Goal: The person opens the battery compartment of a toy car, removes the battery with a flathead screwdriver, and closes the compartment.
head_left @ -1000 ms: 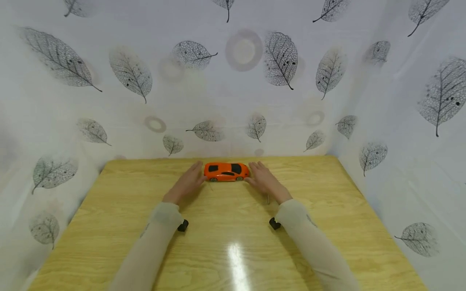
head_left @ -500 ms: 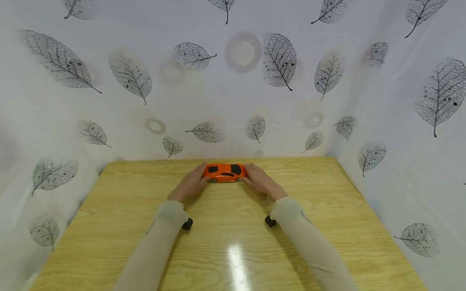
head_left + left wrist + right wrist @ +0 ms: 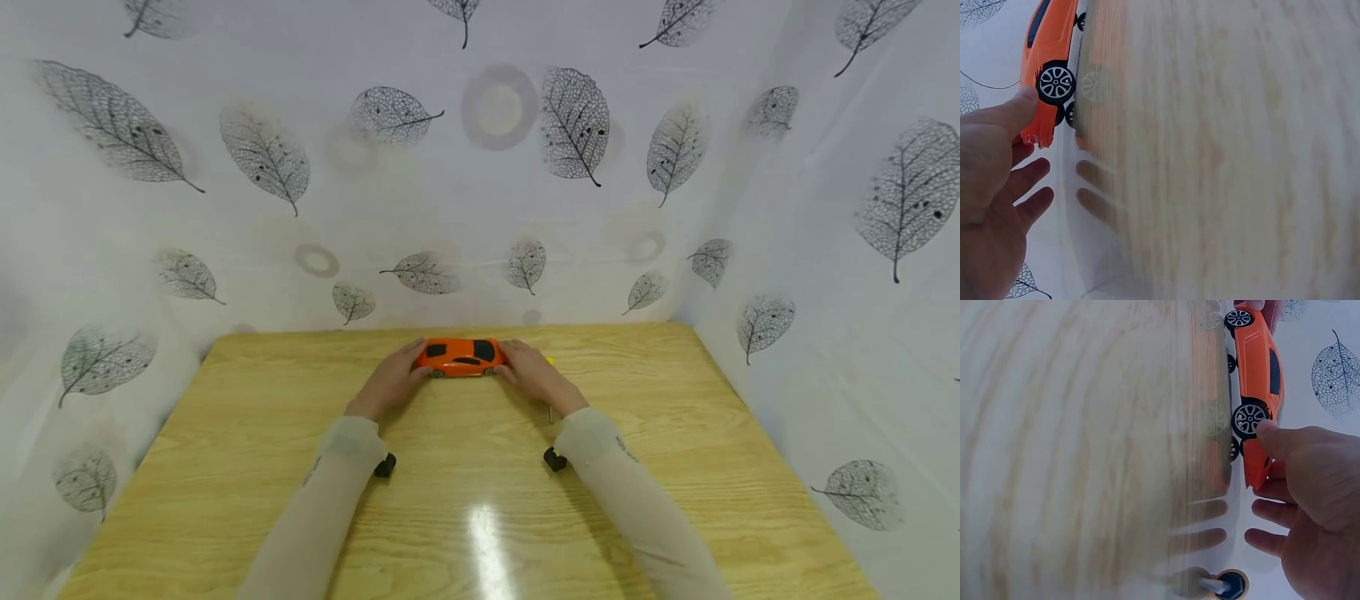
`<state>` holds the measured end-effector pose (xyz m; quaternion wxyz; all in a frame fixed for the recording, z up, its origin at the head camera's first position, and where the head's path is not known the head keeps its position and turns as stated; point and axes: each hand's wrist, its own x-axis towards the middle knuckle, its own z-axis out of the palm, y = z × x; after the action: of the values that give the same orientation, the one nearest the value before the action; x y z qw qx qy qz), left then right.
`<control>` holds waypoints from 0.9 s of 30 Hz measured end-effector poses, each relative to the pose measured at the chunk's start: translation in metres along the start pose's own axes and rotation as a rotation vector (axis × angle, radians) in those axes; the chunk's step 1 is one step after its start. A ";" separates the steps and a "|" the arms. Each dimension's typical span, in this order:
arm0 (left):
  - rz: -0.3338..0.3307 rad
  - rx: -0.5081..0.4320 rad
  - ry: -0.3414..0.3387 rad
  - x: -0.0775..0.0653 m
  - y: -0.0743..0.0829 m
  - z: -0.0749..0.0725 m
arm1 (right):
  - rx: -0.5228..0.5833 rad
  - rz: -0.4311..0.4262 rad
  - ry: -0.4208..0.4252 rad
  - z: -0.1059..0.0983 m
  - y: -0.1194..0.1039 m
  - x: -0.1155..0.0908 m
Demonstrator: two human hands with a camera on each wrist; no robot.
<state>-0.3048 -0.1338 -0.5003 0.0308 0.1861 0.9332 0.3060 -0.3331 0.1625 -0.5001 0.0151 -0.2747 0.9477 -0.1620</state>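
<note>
An orange toy car (image 3: 457, 357) with dark windows lies lengthwise between my hands, near the table's far edge. My left hand (image 3: 386, 383) pinches its left end. In the left wrist view the thumb (image 3: 1025, 100) presses beside a wheel, while other fingers spread below the car's end. At the right end, my right hand (image 3: 537, 375) holds the car the same way. The right wrist view has that thumb (image 3: 1272, 434) on a wheel arch, with fingers behind the body. Whether the wheels touch the tabletop, I cannot tell.
Under my right hand lies what looks like a screwdriver (image 3: 1230, 585). Only its yellow end and thin metal shaft show in the head view. A leaf-printed white sheet (image 3: 480, 192) rises behind the wooden table (image 3: 465, 450) and along both sides.
Both hands have closed inward from beside the car onto its two ends. In the last half second, hands and car have stayed almost still.
</note>
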 end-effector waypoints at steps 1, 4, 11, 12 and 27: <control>-0.001 -0.001 0.006 0.000 0.000 -0.001 | -0.004 0.003 -0.001 0.000 0.000 0.001; -0.022 0.001 0.008 -0.002 0.000 -0.002 | 0.001 0.003 0.001 0.000 -0.001 0.002; -0.020 0.065 -0.004 -0.001 0.002 -0.006 | 0.030 -0.001 -0.009 -0.003 -0.005 0.000; -0.018 0.069 -0.005 0.000 0.003 -0.007 | 0.035 -0.005 -0.004 -0.004 -0.006 -0.001; 0.055 0.139 -0.022 -0.017 0.009 -0.013 | -0.026 -0.033 -0.001 -0.007 -0.021 -0.020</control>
<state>-0.2885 -0.1411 -0.4856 0.0195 0.2164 0.9463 0.2393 -0.3066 0.1586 -0.4880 0.0094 -0.2904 0.9450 -0.1499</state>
